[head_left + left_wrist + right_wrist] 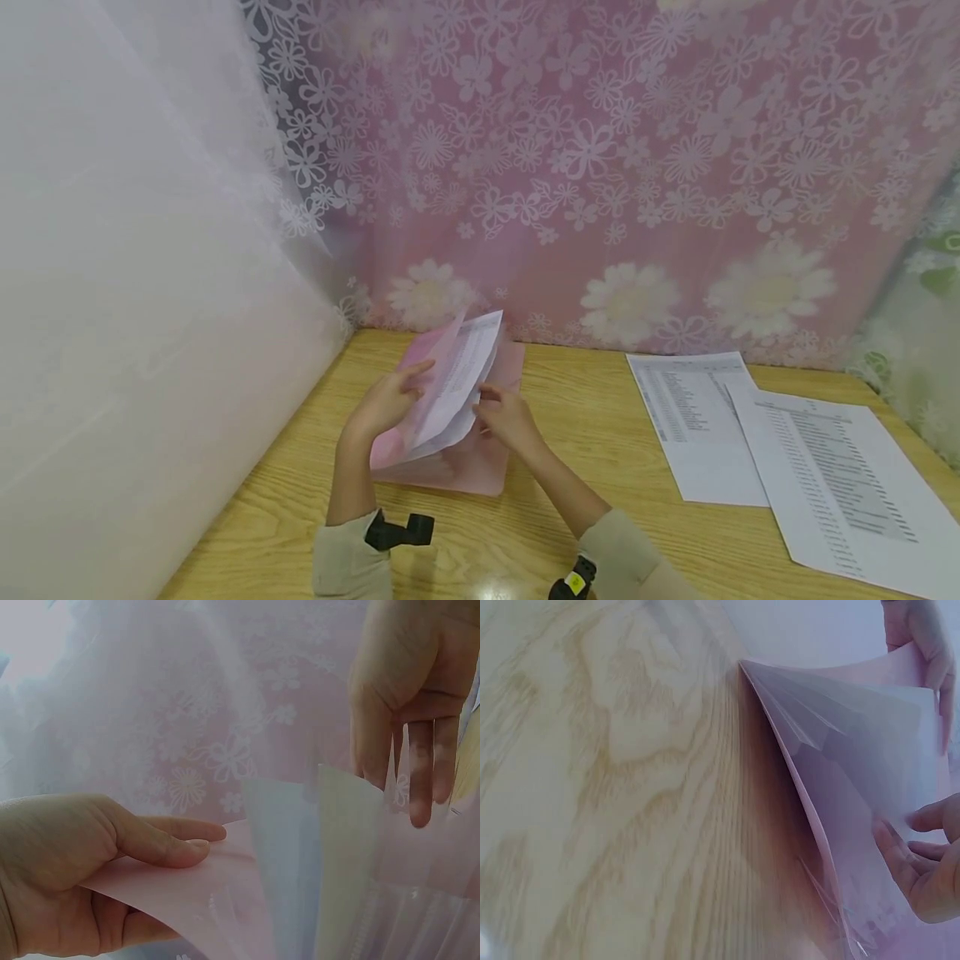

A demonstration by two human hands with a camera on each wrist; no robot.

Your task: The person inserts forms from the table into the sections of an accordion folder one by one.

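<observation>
Folder [468, 479], left: your left hand [386, 406] grips its cover [172, 889], your right hand [512, 421] pinches its pages [444, 417], print too small to read.

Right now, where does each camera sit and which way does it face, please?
Head: on the head, forward and down at the pink folder; left hand, right hand, sleeves show.
Left wrist: on that wrist, facing the folder; both hands show.
Right wrist: on that wrist, facing pages and table; both hands show.
Both wrist views share folder and hands.

Head view high, looking forward-down, wrist views close, left facing curtain [180, 727], right facing tabletop [630, 780], folder [476, 467] shared
</observation>
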